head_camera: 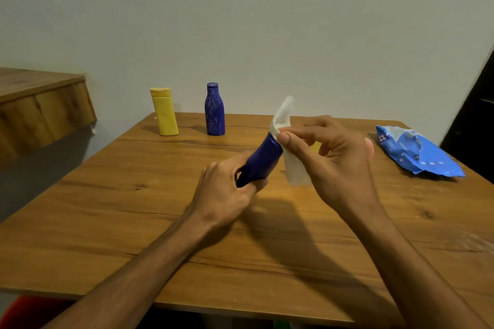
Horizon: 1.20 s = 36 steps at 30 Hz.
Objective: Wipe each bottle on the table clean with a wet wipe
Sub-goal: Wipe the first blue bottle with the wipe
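My left hand (pixel 224 192) grips the base of a dark blue bottle (pixel 263 160), held tilted above the wooden table (pixel 107 222) with its top pointing up and right. My right hand (pixel 331 157) pinches a white wet wipe (pixel 287 139) against the bottle's top end. The wipe hangs down beside the bottle and sticks up above my thumb. A second dark blue bottle (pixel 214 109) and a yellow bottle (pixel 164 112) stand upright at the table's far edge. A bit of something yellow (pixel 316 146) shows behind my right fingers.
A crumpled blue wet-wipe pack (pixel 417 152) lies at the table's far right. A wooden shelf (pixel 40 104) juts out from the wall at the left. A dark door edge (pixel 475 115) stands at the right. Something red (pixel 29 312) sits below the table's front left edge.
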Available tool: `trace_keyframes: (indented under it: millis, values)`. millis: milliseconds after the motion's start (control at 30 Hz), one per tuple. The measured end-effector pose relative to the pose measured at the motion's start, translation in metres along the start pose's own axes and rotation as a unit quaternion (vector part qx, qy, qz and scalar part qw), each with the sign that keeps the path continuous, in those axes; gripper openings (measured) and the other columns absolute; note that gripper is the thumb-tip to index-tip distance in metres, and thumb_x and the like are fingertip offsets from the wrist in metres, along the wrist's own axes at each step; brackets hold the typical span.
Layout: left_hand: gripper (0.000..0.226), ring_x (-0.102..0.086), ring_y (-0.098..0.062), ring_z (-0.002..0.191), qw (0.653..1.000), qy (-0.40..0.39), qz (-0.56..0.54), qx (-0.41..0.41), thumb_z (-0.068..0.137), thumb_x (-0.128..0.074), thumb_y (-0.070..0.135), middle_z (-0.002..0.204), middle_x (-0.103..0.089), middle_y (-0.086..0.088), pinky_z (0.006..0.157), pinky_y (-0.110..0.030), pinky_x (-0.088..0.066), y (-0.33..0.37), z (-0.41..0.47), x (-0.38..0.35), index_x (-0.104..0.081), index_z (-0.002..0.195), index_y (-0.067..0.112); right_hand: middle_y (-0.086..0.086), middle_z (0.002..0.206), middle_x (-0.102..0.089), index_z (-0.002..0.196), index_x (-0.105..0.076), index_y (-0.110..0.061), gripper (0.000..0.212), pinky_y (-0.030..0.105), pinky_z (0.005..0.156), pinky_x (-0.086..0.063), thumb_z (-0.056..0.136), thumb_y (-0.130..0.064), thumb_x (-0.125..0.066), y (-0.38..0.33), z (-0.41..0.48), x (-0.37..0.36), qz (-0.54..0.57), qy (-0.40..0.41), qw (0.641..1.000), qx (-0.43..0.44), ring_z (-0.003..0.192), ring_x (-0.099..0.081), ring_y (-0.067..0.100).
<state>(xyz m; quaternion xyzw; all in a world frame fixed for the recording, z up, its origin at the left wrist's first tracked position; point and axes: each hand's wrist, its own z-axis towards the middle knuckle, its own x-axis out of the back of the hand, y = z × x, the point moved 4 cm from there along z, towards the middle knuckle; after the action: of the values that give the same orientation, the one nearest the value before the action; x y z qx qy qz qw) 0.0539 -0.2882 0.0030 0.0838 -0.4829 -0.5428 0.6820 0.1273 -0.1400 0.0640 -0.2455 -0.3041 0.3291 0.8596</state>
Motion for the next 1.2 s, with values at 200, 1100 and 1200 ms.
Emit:
trace_keyframes:
  millis: [200,1100,1200]
  values:
    - [0.037,-0.062,-0.003,0.094,0.998,-0.028,-0.048,0.004,0.084,-0.073,0.021,0.102,-0.067,0.009,0.086,-0.023,-0.053,0.003,-0.002,-0.004,-0.060,0.119,0.020,-0.005,0.092,-0.068,0.095,-0.073,-0.028,0.014,0.008,0.065,-0.043,0.082,-0.032,-0.069,-0.001,-0.001,0.001,0.022,0.008,1.000,0.000,0.083,-0.059,0.005]
    - [0.034,-0.068,-0.002,0.093,0.967,-0.127,-0.187,0.121,0.079,-0.077,0.022,0.101,-0.070,0.009,0.076,-0.020,-0.053,-0.030,0.036,-0.013,-0.059,0.107,0.028,-0.008,0.083,-0.070,0.089,-0.075,-0.019,0.011,0.020,0.056,-0.050,0.086,-0.028,-0.068,0.048,-0.015,-0.032,-0.163,-0.206,0.958,-0.117,0.073,-0.062,0.002]
    - [0.044,-0.067,-0.010,0.100,0.963,-0.157,-0.178,0.130,0.080,-0.077,0.019,0.109,-0.068,0.007,0.082,-0.025,-0.053,-0.035,0.055,-0.021,-0.056,0.119,0.022,-0.004,0.089,-0.071,0.089,-0.075,-0.016,0.012,0.031,0.065,-0.056,0.087,-0.026,-0.068,0.057,-0.014,-0.032,-0.188,-0.191,0.956,-0.117,0.075,-0.062,0.006]
